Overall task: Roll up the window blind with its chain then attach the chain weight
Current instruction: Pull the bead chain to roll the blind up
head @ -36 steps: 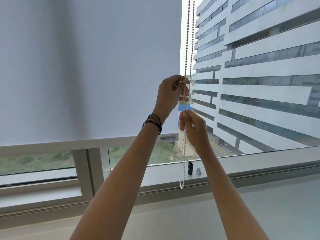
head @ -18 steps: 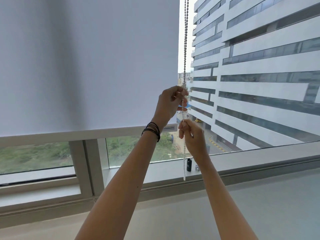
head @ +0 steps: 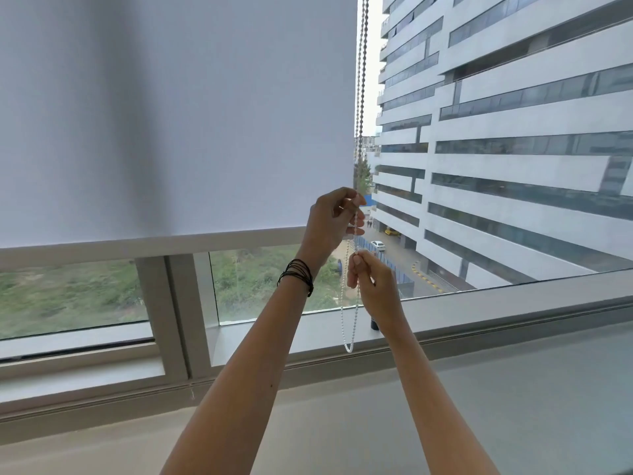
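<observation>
Nearest, the right hand (head: 371, 281) is closed around the bead chain (head: 360, 97), pinching one strand low so it can be drawn down. Just above, the left hand (head: 334, 221) is curled shut on the same chain, likely steadying it. Beyond them, the blind (head: 171, 114) covers most of the window. A small dark piece (head: 374, 324), possibly the weight, sits on the sill (head: 513, 303).

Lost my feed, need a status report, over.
Both hands shut on chain: left hand above, right hand below. Blind partly raised. Dark piece on sill, unattached. Nothing in the way.
</observation>
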`<action>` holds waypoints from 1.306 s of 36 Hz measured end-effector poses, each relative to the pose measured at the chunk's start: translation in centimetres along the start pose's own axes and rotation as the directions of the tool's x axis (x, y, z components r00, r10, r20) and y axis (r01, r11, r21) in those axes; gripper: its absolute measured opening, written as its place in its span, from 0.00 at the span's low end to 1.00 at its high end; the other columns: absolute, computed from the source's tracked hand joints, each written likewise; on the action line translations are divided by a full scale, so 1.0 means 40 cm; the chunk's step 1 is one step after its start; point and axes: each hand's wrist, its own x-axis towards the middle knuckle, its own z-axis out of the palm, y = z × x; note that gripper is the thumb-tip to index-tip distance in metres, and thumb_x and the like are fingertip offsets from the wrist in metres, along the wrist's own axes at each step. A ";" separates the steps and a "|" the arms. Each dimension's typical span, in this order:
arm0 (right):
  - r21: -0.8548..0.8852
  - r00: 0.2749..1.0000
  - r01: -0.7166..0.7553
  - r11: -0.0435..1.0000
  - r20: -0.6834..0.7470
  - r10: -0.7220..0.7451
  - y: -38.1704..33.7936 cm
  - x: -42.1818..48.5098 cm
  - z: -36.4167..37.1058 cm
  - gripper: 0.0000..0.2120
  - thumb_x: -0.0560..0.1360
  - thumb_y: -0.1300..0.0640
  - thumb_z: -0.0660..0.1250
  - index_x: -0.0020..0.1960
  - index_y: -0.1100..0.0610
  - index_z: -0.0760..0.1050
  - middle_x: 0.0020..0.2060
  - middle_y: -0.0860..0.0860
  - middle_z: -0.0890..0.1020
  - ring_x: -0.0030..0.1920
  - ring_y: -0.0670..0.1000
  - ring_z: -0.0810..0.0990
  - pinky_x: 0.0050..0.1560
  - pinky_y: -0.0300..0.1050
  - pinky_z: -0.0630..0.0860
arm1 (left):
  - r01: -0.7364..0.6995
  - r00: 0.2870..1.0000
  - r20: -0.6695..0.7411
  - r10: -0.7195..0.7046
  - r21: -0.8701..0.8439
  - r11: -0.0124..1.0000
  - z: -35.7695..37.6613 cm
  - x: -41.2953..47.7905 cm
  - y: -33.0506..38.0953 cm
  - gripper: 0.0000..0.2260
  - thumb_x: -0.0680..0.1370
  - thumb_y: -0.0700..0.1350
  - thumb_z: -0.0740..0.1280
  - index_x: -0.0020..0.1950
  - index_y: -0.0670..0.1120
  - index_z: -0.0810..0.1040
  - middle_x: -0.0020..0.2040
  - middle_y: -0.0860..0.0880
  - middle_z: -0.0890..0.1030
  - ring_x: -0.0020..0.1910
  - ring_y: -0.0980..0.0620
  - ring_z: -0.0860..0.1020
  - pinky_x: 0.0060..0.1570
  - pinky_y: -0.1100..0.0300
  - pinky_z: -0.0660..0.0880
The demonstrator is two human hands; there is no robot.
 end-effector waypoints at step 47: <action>-0.157 0.990 -0.130 0.979 0.034 0.137 0.130 -0.152 0.031 0.11 0.78 0.67 0.58 0.39 0.65 0.74 0.30 0.55 0.82 0.30 0.37 0.75 0.37 0.25 0.67 | 0.108 0.994 -0.019 -0.107 0.031 0.994 0.039 -0.115 -0.206 0.06 0.80 0.38 0.62 0.44 0.44 0.77 0.32 0.49 0.77 0.28 0.61 0.77 0.33 0.63 0.80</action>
